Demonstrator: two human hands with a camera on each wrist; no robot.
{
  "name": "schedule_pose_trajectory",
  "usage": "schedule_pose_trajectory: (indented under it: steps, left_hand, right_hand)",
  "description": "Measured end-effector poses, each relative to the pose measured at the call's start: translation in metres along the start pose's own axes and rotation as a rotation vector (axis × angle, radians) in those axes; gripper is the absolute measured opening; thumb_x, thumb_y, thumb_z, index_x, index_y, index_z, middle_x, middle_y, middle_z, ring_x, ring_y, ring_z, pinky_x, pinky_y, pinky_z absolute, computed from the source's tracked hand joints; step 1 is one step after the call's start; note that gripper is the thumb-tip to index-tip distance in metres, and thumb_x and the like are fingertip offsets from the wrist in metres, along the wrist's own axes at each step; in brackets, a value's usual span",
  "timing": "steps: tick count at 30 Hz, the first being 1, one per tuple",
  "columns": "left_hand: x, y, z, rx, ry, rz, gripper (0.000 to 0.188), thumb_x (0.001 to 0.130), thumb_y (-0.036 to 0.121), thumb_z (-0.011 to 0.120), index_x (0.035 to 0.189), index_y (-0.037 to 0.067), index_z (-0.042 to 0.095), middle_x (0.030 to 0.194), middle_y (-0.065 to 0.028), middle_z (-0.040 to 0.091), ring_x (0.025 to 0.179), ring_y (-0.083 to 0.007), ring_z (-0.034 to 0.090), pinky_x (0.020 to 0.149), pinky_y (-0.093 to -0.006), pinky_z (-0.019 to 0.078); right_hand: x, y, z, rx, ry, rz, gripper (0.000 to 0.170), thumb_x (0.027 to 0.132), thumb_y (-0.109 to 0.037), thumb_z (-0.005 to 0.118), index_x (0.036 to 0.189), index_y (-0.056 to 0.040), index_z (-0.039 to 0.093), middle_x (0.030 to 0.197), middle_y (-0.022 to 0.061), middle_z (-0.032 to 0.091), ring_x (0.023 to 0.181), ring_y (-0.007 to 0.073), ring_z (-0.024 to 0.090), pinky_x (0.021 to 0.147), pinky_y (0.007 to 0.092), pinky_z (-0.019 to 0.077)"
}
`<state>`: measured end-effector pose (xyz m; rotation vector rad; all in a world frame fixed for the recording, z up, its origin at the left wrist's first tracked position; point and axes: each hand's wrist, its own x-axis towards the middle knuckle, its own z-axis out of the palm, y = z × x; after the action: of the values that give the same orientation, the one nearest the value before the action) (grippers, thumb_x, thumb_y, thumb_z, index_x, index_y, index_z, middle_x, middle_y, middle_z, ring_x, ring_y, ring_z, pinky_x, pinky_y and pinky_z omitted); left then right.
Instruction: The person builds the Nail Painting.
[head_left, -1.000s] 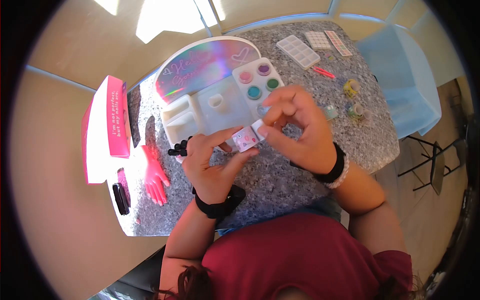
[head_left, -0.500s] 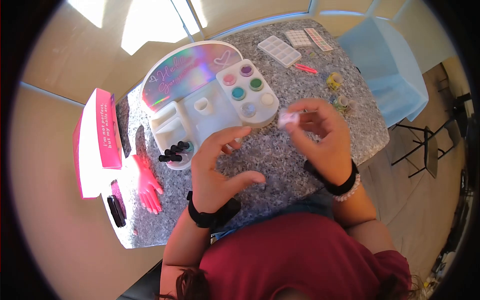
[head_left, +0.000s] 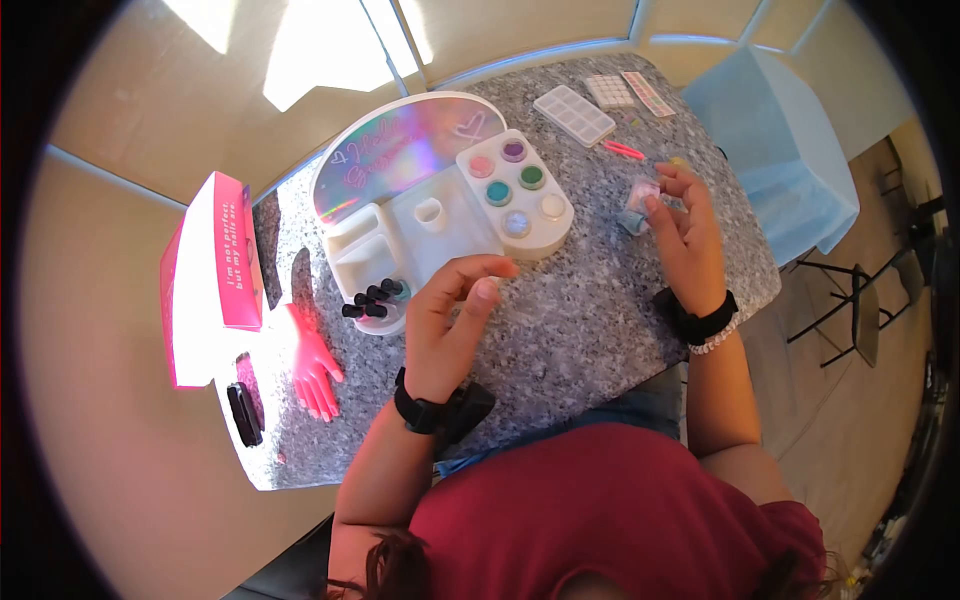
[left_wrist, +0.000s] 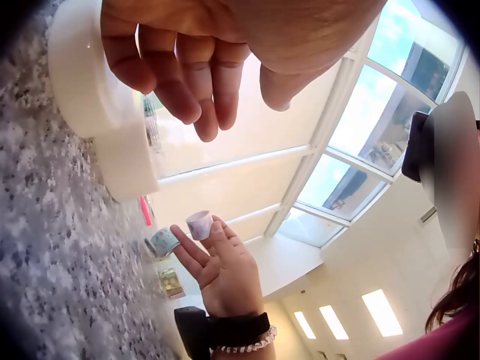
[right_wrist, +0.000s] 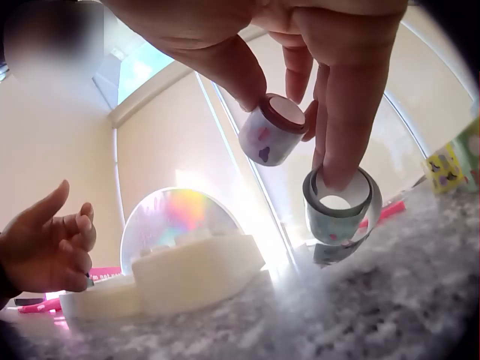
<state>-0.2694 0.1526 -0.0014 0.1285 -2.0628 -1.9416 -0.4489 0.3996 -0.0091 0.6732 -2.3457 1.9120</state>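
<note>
We see one right grip (head_left: 692, 242), pinching the pink roll (right_wrist: 264, 141) near the tabletop's (head_left: 570, 340) right edge, seemingly to spare a finger for the teal roll (right_wrist: 328, 226) below; left grip (head_left: 445, 322), empty, loosely curled.

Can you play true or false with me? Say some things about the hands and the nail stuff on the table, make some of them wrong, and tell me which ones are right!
1. The right hand is pinching a pale patterned roll. True.
2. The left hand is holding a bottle. False: the left hand holds nothing.
3. The pink model hand lies on the table. True.
4. The little bottles all have white caps. False: the caps are black.
5. Six little round pots sit in the white stand. True.
6. The big cloth past the table is red. False: the cloth is light blue.
</note>
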Motion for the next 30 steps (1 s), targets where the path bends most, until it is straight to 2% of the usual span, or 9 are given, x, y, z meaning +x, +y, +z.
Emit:
schedule_pose_trajectory:
  steps: [4, 7, 9, 12, 16, 18, 21, 25, 30]
  left_hand:
    - [-0.003, 0.002, 0.001, -0.006, 0.017, -0.035, 0.032, 0.109, 0.026, 0.063, 0.124, -0.001, 0.071, 0.119, -0.0076, 0.075, 0.097, -0.0107, 0.063, 0.092, -0.0284, 0.0504]
    - [-0.003, 0.003, 0.000, 0.097, 0.061, -0.012, 0.023, 0.106, 0.013, 0.066, 0.124, -0.001, 0.070, 0.125, -0.0092, 0.074, 0.103, -0.0121, 0.067, 0.094, -0.0291, 0.0520]
    - [0.002, 0.004, -0.002, 0.138, 0.156, 0.143, 0.022, 0.101, 0.002, 0.069, 0.123, 0.000, 0.071, 0.131, -0.0108, 0.072, 0.110, -0.0142, 0.069, 0.097, -0.0316, 0.0539]
    - [0.007, -0.002, -0.007, -0.028, 0.174, 0.224, 0.020, 0.096, 0.002, 0.075, 0.115, 0.004, 0.076, 0.126, -0.0112, 0.076, 0.097, -0.0121, 0.069, 0.084, -0.0290, 0.0557]
    - [0.006, -0.013, -0.015, -0.035, 0.233, 0.227, 0.016, 0.095, 0.000, 0.076, 0.111, 0.003, 0.078, 0.126, -0.0126, 0.076, 0.099, -0.0141, 0.071, 0.086, -0.0300, 0.0568]
    - [0.004, -0.019, -0.023, -0.086, 0.233, 0.173, 0.016, 0.097, -0.002, 0.073, 0.111, 0.000, 0.078, 0.119, -0.0114, 0.078, 0.102, -0.0147, 0.073, 0.093, -0.0320, 0.0579]
    - [0.003, -0.011, -0.028, -0.130, 0.262, 0.111, 0.015, 0.095, -0.001, 0.075, 0.109, 0.000, 0.081, 0.105, -0.0084, 0.081, 0.098, -0.0140, 0.074, 0.090, -0.0317, 0.0590]
    - [0.000, 0.002, -0.028, -0.091, 0.251, 0.083, 0.020, 0.093, -0.001, 0.078, 0.113, -0.002, 0.080, 0.113, -0.0122, 0.080, 0.098, -0.0146, 0.073, 0.089, -0.0319, 0.0591]
    - [0.002, -0.005, -0.020, -0.143, 0.193, 0.041, 0.026, 0.094, -0.001, 0.076, 0.119, -0.002, 0.078, 0.104, -0.0084, 0.081, 0.096, -0.0127, 0.073, 0.084, -0.0291, 0.0581]
  right_hand:
    - [0.006, -0.032, 0.005, 0.134, -0.020, -0.020, 0.041, 0.107, -0.008, 0.062, 0.146, -0.0041, 0.048, 0.125, 0.0107, 0.061, 0.108, 0.0189, 0.071, 0.092, 0.0316, 0.0600]
    - [0.004, -0.076, 0.023, 0.453, -0.172, 0.107, 0.043, 0.108, -0.010, 0.061, 0.147, -0.0056, 0.046, 0.128, 0.0106, 0.061, 0.111, 0.0182, 0.070, 0.094, 0.0307, 0.0603]
    - [0.003, -0.098, 0.037, 0.578, -0.443, 0.203, 0.042, 0.108, -0.012, 0.062, 0.147, -0.0072, 0.046, 0.131, 0.0105, 0.061, 0.116, 0.0178, 0.068, 0.095, 0.0313, 0.0608]
    - [0.006, -0.111, 0.064, 0.618, -0.558, 0.141, 0.043, 0.108, -0.013, 0.062, 0.147, -0.0083, 0.045, 0.131, 0.0098, 0.060, 0.117, 0.0170, 0.066, 0.095, 0.0309, 0.0608]
    - [0.009, -0.115, 0.092, 0.695, -0.694, 0.071, 0.044, 0.108, -0.015, 0.063, 0.147, -0.0080, 0.043, 0.131, 0.0109, 0.059, 0.115, 0.0154, 0.064, 0.093, 0.0303, 0.0608]
    - [0.014, -0.111, 0.099, 0.682, -0.722, 0.035, 0.045, 0.108, -0.014, 0.063, 0.147, -0.0078, 0.042, 0.131, 0.0114, 0.058, 0.116, 0.0160, 0.064, 0.092, 0.0308, 0.0606]
    - [0.016, -0.112, 0.107, 0.723, -0.754, 0.054, 0.045, 0.108, -0.013, 0.063, 0.147, -0.0072, 0.042, 0.132, 0.0119, 0.058, 0.116, 0.0162, 0.064, 0.090, 0.0310, 0.0603]
    - [0.023, -0.106, 0.108, 0.710, -0.779, 0.026, 0.044, 0.107, -0.010, 0.061, 0.147, -0.0061, 0.042, 0.133, 0.0122, 0.056, 0.116, 0.0169, 0.064, 0.090, 0.0311, 0.0604]
    - [0.032, -0.097, 0.110, 0.681, -0.744, -0.061, 0.042, 0.107, -0.006, 0.060, 0.145, -0.0050, 0.043, 0.133, 0.0126, 0.057, 0.113, 0.0181, 0.066, 0.090, 0.0320, 0.0608]
